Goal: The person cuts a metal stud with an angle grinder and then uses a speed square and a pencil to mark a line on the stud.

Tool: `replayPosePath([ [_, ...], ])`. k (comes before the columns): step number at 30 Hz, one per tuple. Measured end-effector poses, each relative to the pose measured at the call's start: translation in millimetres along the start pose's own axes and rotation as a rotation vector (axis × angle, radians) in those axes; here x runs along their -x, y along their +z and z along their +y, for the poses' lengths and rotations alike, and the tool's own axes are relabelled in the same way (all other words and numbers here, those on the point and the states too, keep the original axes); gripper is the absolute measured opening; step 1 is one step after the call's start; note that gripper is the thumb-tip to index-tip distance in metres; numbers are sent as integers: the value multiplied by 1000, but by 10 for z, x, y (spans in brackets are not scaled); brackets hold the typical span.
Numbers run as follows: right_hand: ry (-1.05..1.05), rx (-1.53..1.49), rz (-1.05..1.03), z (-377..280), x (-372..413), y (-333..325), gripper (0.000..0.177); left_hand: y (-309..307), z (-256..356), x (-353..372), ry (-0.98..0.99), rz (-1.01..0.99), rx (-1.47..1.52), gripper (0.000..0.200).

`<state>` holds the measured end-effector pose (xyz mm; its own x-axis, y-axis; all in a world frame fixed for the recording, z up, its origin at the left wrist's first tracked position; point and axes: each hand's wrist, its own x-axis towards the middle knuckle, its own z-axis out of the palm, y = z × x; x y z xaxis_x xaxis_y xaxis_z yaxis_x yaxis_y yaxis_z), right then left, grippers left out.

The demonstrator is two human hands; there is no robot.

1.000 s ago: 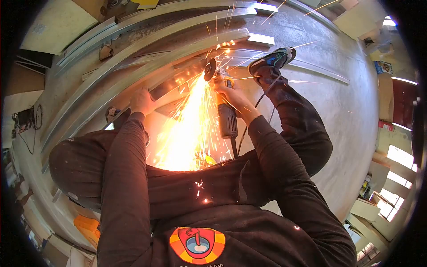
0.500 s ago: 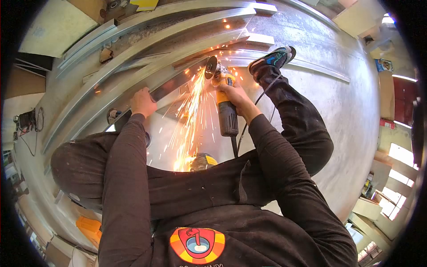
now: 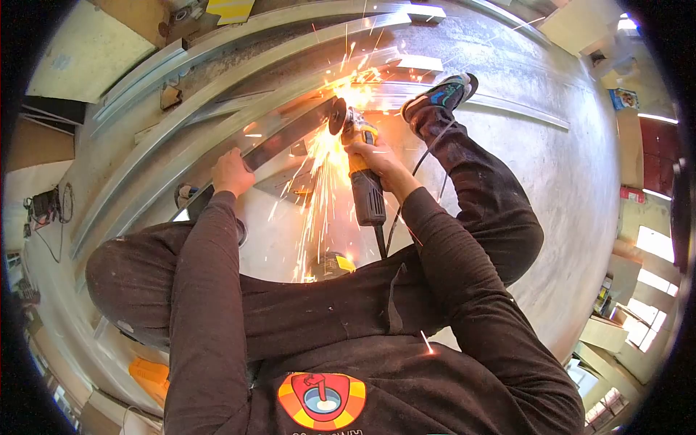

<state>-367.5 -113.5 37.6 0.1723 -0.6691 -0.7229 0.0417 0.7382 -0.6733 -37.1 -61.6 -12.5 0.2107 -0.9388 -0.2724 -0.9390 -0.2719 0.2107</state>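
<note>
My right hand [image 3: 380,161] is wrapped around a yellow and black angle grinder [image 3: 368,194], its cord trailing down toward my lap. The grinder's disc [image 3: 338,116] meets a metal bar [image 3: 286,136], and bright sparks [image 3: 322,181] spray from the contact, down toward me and up past the disc. My left hand [image 3: 233,174] grips the near end of that bar, its fingers closed over the edge. Long galvanized metal profiles [image 3: 210,101] lie on the floor just beyond it.
My shoe [image 3: 442,98] rests right of the grinder, with the cord [image 3: 428,152] running by that leg. A yellow and black object [image 3: 333,264] sits on the floor between my legs. An orange object [image 3: 150,378] lies at lower left, a cardboard box [image 3: 94,51] at upper left.
The sparks have grown brighter around the disc and now also fly upward. The grinder and the disc have shifted slightly left and down. My left hand keeps its grip on the bar.
</note>
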Motion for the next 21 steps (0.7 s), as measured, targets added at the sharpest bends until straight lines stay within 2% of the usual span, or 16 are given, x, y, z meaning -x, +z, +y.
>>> replayPosePath([
  [3,3,49,100,-103,76,47,60,38,-51,-17,10,-13,73,22],
  [7,60,82,119,-229,147,45,60,61,-56,-31,27,-13,3,22],
  [9,-3,70,61,-122,10,-14,56,44,-41,-21,13,0,54,33],
  [10,-4,69,62,-81,-16,-45,56,30,-30,-20,16,1,54,33],
  [12,-28,-82,-73,-60,25,-55,54,18,-20,-10,-2,-15,34,35],
  [13,15,38,42,-141,93,17,52,26,-26,-12,0,-15,34,35],
  [18,-48,81,73,-29,-25,-16,54,18,-31,-7,21,-10,44,38],
  [21,68,-6,50,-146,99,33,60,52,-34,9,37,31,63,26],
])
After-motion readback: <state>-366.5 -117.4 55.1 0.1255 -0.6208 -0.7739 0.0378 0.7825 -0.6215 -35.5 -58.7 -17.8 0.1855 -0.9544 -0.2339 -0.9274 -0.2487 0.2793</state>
